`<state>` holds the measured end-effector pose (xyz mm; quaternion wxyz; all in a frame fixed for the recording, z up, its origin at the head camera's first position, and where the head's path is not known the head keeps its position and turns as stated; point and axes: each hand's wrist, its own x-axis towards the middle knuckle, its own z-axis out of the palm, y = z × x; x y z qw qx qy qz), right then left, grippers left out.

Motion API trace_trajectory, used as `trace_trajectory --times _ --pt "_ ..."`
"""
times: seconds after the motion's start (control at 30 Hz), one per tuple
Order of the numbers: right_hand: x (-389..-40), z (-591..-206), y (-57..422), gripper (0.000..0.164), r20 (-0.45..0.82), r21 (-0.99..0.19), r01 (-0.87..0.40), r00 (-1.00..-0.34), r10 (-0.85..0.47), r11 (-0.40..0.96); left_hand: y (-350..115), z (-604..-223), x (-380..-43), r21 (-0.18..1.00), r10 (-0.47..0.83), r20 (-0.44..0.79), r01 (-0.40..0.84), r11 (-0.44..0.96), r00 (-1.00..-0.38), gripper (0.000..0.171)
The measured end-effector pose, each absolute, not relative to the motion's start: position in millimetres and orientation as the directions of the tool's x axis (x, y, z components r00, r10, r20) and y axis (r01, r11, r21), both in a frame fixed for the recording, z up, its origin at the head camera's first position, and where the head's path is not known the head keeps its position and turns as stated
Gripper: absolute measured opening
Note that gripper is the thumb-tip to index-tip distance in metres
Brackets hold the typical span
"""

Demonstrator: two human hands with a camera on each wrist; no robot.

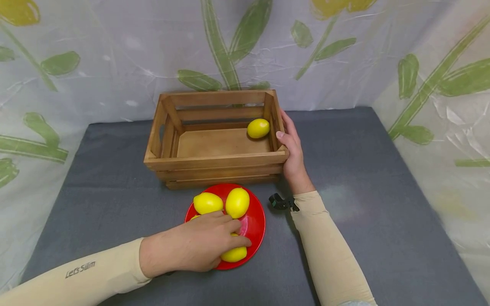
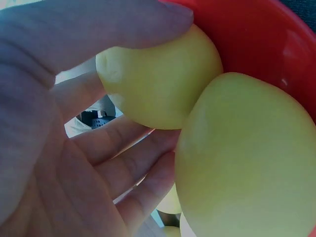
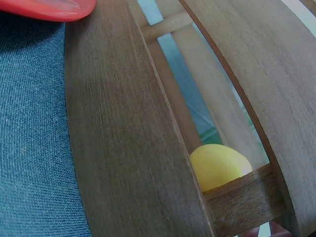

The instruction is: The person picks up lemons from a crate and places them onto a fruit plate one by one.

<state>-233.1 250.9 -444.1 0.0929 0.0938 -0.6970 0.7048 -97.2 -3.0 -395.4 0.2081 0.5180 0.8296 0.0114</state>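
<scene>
A red plate (image 1: pixel 257 221) holds several yellow lemons, two of them (image 1: pixel 207 203) showing at its far side. My left hand (image 1: pixel 199 242) reaches over the plate from the left and grips one lemon (image 1: pixel 234 255) near the front rim. In the left wrist view the thumb lies along one side of this lemon (image 2: pixel 163 89), fingers on the other, with another lemon (image 2: pixel 247 158) close beside it. My right hand (image 1: pixel 294 157) holds the right end of a slatted wooden crate (image 1: pixel 222 162), thumb over the top. Inside the crate's right end lies a single lemon (image 1: pixel 258 128).
The crate stands just behind the plate on a dark grey cloth (image 1: pixel 344 178). A plastic sheet with painted flowers (image 1: pixel 134 63) hangs behind and at the sides. A black strap (image 1: pixel 281 202) sits at my right wrist.
</scene>
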Motion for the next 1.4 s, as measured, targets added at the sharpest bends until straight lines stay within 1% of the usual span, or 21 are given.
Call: trace_trajectory --times 0.2,0.67,0.83,1.07,1.23,1.4 --pt "-232.5 -443.5 251.3 0.069 0.249 -0.968 -0.249 -0.969 0.002 -0.018 -3.4 -394.5 -97.7 0.274 0.859 -0.343 0.835 0.478 -0.38 0.072" --pt "-232.0 -444.6 251.2 0.07 0.242 -0.97 -0.242 -0.97 0.001 -0.035 -2.2 -392.0 -99.1 0.288 0.839 -0.389 0.815 0.504 -0.381 0.075" --pt "-231.6 -444.2 251.3 0.07 0.234 -0.972 -0.234 -0.972 -0.004 -0.037 -2.2 -386.3 -99.8 0.295 0.853 -0.352 0.819 0.493 -0.386 0.07" --pt "-231.9 -444.9 250.8 0.071 0.232 -0.972 -0.232 -0.973 -0.002 -0.028 -2.2 -374.5 -105.7 0.306 0.861 -0.295 0.813 0.495 -0.414 0.067" --pt "-231.6 -445.3 250.4 0.07 0.235 -0.971 -0.235 -0.972 0.002 -0.033 -1.7 -363.8 -111.1 0.279 0.87 -0.253 0.829 0.485 -0.424 0.064" --pt "-231.1 -443.5 250.2 0.07 0.241 -0.97 -0.241 -0.971 0.001 -0.031 -2.0 -347.1 -119.5 0.262 0.88 -0.214 0.843 0.47 -0.424 0.065"
